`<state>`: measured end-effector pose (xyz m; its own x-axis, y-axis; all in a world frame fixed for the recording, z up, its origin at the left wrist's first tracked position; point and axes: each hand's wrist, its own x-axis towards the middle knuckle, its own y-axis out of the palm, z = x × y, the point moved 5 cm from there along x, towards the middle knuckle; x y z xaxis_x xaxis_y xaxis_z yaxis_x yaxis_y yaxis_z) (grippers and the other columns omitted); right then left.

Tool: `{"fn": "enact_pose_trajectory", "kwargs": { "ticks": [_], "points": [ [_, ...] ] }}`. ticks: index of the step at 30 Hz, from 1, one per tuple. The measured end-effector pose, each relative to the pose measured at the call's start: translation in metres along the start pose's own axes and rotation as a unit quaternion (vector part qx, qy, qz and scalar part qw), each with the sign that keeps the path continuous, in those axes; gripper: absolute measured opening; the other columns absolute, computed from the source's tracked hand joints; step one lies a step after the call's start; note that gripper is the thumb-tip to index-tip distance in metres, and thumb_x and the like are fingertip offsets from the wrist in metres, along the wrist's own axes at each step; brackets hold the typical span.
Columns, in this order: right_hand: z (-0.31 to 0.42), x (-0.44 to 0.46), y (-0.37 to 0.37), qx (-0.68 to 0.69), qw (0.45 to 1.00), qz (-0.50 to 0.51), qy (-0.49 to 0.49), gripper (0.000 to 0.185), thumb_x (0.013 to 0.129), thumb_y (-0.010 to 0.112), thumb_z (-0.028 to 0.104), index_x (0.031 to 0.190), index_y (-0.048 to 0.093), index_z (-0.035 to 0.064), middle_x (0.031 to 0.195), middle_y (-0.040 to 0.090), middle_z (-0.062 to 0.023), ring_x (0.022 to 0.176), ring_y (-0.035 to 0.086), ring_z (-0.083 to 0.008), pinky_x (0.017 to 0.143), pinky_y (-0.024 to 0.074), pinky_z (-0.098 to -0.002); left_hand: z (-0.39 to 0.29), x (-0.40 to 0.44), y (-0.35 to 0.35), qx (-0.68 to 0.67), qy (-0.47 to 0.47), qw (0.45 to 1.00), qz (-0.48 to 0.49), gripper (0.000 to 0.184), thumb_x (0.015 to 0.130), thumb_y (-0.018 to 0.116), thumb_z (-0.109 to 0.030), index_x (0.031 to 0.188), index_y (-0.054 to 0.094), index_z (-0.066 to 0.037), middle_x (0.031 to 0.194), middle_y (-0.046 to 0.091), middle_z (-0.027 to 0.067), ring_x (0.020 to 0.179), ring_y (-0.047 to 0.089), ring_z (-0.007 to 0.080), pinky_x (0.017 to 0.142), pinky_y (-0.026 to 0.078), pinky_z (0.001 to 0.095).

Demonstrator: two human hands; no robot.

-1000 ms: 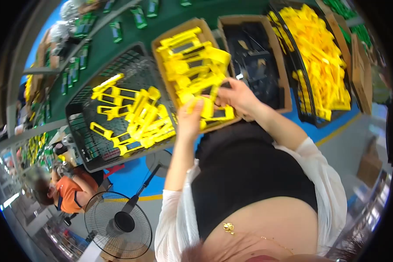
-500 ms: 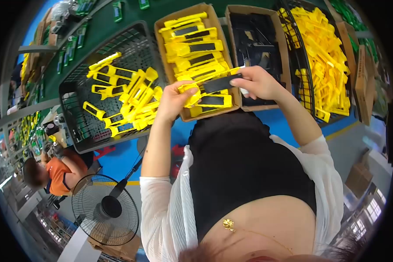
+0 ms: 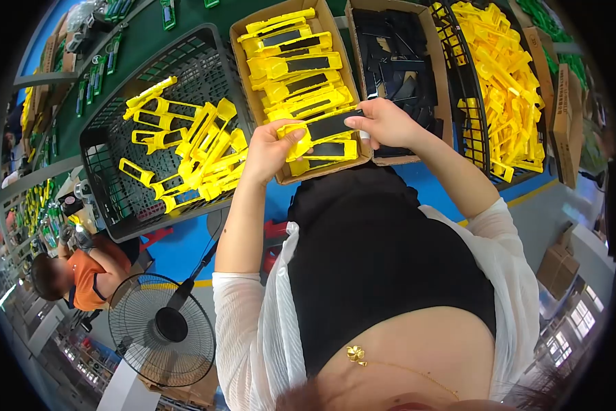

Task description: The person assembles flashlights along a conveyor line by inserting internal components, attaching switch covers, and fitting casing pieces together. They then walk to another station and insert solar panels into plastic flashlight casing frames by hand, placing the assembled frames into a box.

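My left hand (image 3: 270, 149) is closed round one end of a yellow plastic frame (image 3: 296, 145), thumb on top. A flat black rectangular strip (image 3: 328, 126) lies along this frame. My right hand (image 3: 388, 125) pinches the strip's right end between thumb and fingers. A small white thing shows under the right fingers, too little of it to name. Both hands are above the near end of a cardboard box (image 3: 354, 68) packed with yellow frames (image 3: 312, 63) that have black strips in them.
Left of the box stands a black plastic crate (image 3: 102, 130) with loose yellow frames (image 3: 215, 137). To the right, a cardboard box (image 3: 447, 82) holds black pieces (image 3: 393, 48), beside another crate (image 3: 483, 137) heaped with yellow parts (image 3: 503, 82). A fan (image 3: 162, 327) and a person in orange (image 3: 92, 277) are at lower left.
The black strip has moved from being tilted above the yellow frame to lying along it. My right hand has shifted slightly left and up with it. The whole view has shifted a little.
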<state>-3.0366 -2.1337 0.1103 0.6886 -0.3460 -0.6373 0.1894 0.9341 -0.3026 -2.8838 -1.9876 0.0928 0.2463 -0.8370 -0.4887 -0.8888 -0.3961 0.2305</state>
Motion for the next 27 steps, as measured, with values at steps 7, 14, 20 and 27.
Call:
{"fn": "enact_pose_trajectory", "kwargs": {
  "ticks": [7, 14, 20, 27],
  "points": [
    [0.014, -0.007, -0.013, -0.306, 0.917, -0.246, -0.066, 0.054, 0.077, 0.064, 0.05, 0.079, 0.053, -0.0027, 0.064, 0.059, -0.0193, 0.068, 0.062, -0.0372, 0.061, 0.0483, -0.0434, 0.015, 0.008, -0.005, 0.002, 0.017, 1.0, -0.014, 0.019, 0.085, 0.062, -0.005, 0.102, 0.061, 0.004, 0.083, 0.064, 0.0079, 0.067, 0.063, 0.017, 0.061, 0.051, 0.0266],
    [-0.007, 0.002, -0.008, -0.07, 0.987, -0.113, -0.09, 0.041, 0.075, 0.071, 0.037, 0.084, 0.059, -0.0009, 0.067, 0.061, -0.0163, 0.064, 0.063, -0.0275, 0.059, 0.0477, -0.0346, -0.007, 0.001, -0.003, 0.315, 0.166, 0.935, 0.0, 0.023, 0.081, 0.066, -0.017, 0.096, 0.064, 0.002, 0.082, 0.065, 0.0122, 0.068, 0.064, 0.0197, 0.066, 0.051, 0.031],
    [0.005, -0.002, 0.001, -0.139, 0.973, -0.157, -0.099, 0.038, 0.073, 0.072, 0.035, 0.087, 0.062, 0.0024, 0.071, 0.063, -0.0176, 0.067, 0.063, -0.0309, 0.062, 0.0487, -0.0359, -0.03, 0.012, 0.047, 0.672, 0.042, 0.739, -0.027, 0.052, 0.083, 0.054, -0.051, 0.073, 0.064, -0.001, 0.071, 0.063, 0.0179, 0.072, 0.062, 0.0343, 0.064, 0.049, 0.0419],
    [-0.007, 0.003, 0.0, -0.14, 0.972, -0.159, -0.106, 0.038, 0.072, 0.073, 0.035, 0.087, 0.062, 0.0014, 0.072, 0.063, -0.0195, 0.069, 0.063, -0.0326, 0.063, 0.0489, -0.0369, -0.023, 0.027, 0.051, 0.687, 0.019, 0.726, 0.024, 0.05, 0.084, 0.052, -0.048, 0.075, 0.065, -0.001, 0.072, 0.064, 0.0185, 0.073, 0.063, 0.0333, 0.066, 0.05, 0.0424]
  ]
}}
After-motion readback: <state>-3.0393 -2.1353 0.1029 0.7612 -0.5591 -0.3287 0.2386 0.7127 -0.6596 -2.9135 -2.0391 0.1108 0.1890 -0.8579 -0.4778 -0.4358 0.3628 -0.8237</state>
